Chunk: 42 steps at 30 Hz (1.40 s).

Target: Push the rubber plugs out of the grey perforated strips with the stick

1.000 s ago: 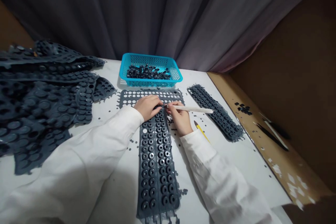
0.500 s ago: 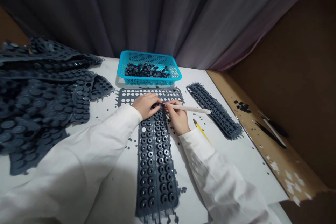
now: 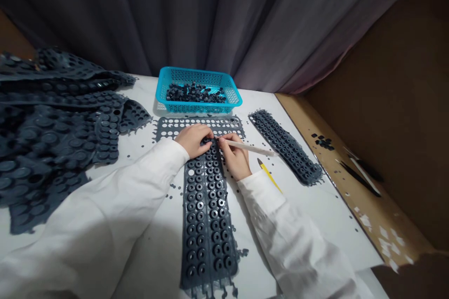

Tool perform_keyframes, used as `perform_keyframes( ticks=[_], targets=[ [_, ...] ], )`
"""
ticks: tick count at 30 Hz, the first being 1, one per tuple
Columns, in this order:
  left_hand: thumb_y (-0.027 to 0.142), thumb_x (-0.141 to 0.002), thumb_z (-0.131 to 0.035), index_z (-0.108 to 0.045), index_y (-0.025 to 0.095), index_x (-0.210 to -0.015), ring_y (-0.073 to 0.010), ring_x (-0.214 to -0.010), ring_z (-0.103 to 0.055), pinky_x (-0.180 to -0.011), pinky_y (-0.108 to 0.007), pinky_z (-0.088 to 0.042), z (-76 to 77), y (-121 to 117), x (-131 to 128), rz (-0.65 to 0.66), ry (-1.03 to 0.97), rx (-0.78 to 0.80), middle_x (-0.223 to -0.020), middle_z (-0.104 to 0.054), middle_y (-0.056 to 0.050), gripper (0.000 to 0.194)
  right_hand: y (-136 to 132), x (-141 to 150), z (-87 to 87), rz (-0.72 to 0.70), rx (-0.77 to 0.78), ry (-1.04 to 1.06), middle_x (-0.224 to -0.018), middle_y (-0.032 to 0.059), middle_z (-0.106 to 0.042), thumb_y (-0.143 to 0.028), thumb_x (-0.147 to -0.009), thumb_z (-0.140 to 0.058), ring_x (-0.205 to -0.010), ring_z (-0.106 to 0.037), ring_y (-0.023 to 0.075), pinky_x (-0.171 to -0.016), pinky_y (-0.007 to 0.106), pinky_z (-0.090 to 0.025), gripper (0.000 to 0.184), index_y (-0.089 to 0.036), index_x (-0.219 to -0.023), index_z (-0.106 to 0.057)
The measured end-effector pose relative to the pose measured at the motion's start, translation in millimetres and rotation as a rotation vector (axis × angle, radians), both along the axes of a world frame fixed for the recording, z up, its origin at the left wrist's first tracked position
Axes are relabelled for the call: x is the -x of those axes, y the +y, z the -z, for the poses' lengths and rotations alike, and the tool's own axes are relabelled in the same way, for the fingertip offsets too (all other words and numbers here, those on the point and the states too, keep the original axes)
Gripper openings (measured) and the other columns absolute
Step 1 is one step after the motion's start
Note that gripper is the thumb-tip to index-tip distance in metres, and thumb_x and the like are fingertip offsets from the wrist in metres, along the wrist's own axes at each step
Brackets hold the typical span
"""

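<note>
A long dark rubber sheet point(image 3: 207, 215) studded with small rings lies lengthwise on the white table point(image 3: 315, 205) in front of me. My left hand point(image 3: 193, 139) presses on its far end, fingers curled down onto the rings. My right hand point(image 3: 234, 156) grips a white pen-like tool point(image 3: 250, 148), its tip touching the sheet beside my left fingertips. Beyond the hands the sheet's far part point(image 3: 199, 125) shows empty round holes.
A turquoise basket point(image 3: 198, 90) of small black rings stands at the back. A heap of dark rubber sheets point(image 3: 52, 126) fills the left. Another strip point(image 3: 285, 145) lies right, a yellow pencil point(image 3: 269, 175) beside my wrist. Black tools point(image 3: 359, 175) rest on the brown ledge.
Both hands stay at the sheet's far end; the tool's tip has shifted slightly left and the tool now slopes more. The view has drifted a little.
</note>
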<state>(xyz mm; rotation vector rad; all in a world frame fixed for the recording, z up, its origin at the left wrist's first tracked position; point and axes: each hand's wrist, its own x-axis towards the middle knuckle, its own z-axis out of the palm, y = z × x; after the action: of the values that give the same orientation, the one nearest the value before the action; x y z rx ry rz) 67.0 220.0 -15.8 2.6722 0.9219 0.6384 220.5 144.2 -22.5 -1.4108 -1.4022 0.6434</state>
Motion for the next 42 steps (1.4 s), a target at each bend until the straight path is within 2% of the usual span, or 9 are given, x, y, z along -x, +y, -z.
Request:
perform_keyframes(
  ticks=[9, 14, 16, 20, 22, 25, 30, 33, 42],
  targets=[
    [0.027, -0.079, -0.053, -0.059, 0.017, -0.090, -0.0199, -0.089, -0.055, -0.080, -0.030, -0.043, 1.6, 1, -1, -0.017, 0.045, -0.001, -0.091, -0.063, -0.005, 0.016, 0, 1, 4.1, 0.000, 0.009, 0.057, -0.088, 0.0025, -0.065, -0.036, -0.084, -0.050, -0.081, -0.058, 0.0158, -0.073, 0.028, -0.045, 0.018, -0.020, -0.083, -0.058],
    [0.037, -0.082, -0.051, -0.061, 0.017, -0.093, -0.0259, -0.095, -0.054, -0.079, -0.036, -0.041, -33.4, -4, 1, -0.167, 0.237, -0.025, -0.098, -0.063, -0.008, 0.025, 7, -13, -12.7, 0.131, -0.115, 0.021, -0.078, 0.0005, -0.060, -0.034, -0.083, -0.051, -0.075, -0.056, 0.0139, -0.071, 0.027, -0.044, 0.017, -0.019, -0.079, -0.057],
    [0.040, -0.077, -0.058, -0.062, 0.015, -0.088, -0.0278, -0.092, -0.055, -0.076, -0.037, -0.041, -55.8, -27, 2, -0.205, 0.348, -0.004, -0.093, -0.063, -0.010, 0.029, 12, -25, -33.1, 0.194, -0.190, 0.082, -0.068, -0.0024, -0.055, -0.032, -0.081, -0.054, -0.062, -0.052, 0.0110, -0.061, 0.025, -0.044, 0.014, -0.019, -0.075, -0.055],
    [0.040, -0.076, -0.060, -0.062, 0.020, -0.089, -0.0212, -0.085, -0.056, -0.074, -0.033, -0.040, -79.6, -108, 6, 0.325, 0.426, 0.190, -0.090, -0.063, -0.003, 0.024, -11, -42, -81.3, 0.171, -0.334, 0.288, -0.058, -0.0054, -0.050, -0.023, -0.081, -0.053, -0.049, -0.047, 0.0083, -0.047, 0.022, -0.039, 0.008, -0.020, -0.074, -0.049],
    [0.034, -0.078, -0.059, -0.061, 0.020, -0.091, -0.0214, -0.085, -0.056, -0.073, -0.034, -0.039, -75.7, -147, 10, 0.375, 0.444, 0.207, -0.089, -0.063, -0.003, 0.019, -47, -39, -93.1, 0.115, -0.332, 0.266, -0.060, -0.0053, -0.051, -0.021, -0.081, -0.055, -0.050, -0.049, 0.0080, -0.046, 0.022, -0.039, 0.008, -0.021, -0.076, -0.049],
    [0.029, -0.083, -0.053, -0.060, 0.021, -0.095, -0.0217, -0.086, -0.054, -0.072, -0.035, -0.039, -59.9, -185, 15, 0.297, 0.381, 0.231, -0.093, -0.061, -0.003, 0.017, -123, -23, -81.1, 0.058, -0.117, 0.148, -0.064, -0.0040, -0.056, -0.021, -0.079, -0.060, -0.055, -0.053, 0.0093, -0.052, 0.024, -0.043, 0.009, -0.020, -0.077, -0.052],
    [0.028, -0.084, -0.050, -0.060, 0.020, -0.097, -0.0222, -0.090, -0.053, -0.076, -0.036, -0.041, -42.0, -200, 11, 0.250, 0.321, 0.276, -0.094, -0.059, -0.004, 0.019, -211, 0, -22.1, 0.106, 0.196, 0.125, -0.057, -0.0035, -0.055, -0.028, -0.087, -0.051, -0.052, -0.049, 0.0087, -0.051, 0.022, -0.038, 0.022, -0.018, -0.068, -0.050],
    [0.027, -0.081, -0.054, -0.061, 0.019, -0.097, -0.0220, -0.091, -0.054, -0.079, -0.036, -0.042, -38.9, -200, 7, 0.215, 0.321, 0.293, -0.093, -0.058, -0.004, 0.019, -219, 3, -7.7, 0.100, 0.171, 0.105, -0.052, -0.0043, -0.051, -0.030, -0.089, -0.048, -0.048, -0.046, 0.0077, -0.050, 0.021, -0.036, 0.029, -0.018, -0.062, -0.046],
    [0.029, -0.083, -0.051, -0.062, 0.022, -0.100, -0.0208, -0.088, -0.053, -0.077, -0.035, -0.042, -35.6, -205, 10, 0.216, 0.304, 0.190, -0.091, -0.058, -0.003, 0.021, -212, 4, -16.0, -0.015, 0.133, 0.004, -0.055, -0.0040, -0.049, -0.028, -0.090, -0.046, -0.050, -0.047, 0.0079, -0.052, 0.020, -0.036, 0.028, -0.018, -0.064, -0.046]
  ],
)
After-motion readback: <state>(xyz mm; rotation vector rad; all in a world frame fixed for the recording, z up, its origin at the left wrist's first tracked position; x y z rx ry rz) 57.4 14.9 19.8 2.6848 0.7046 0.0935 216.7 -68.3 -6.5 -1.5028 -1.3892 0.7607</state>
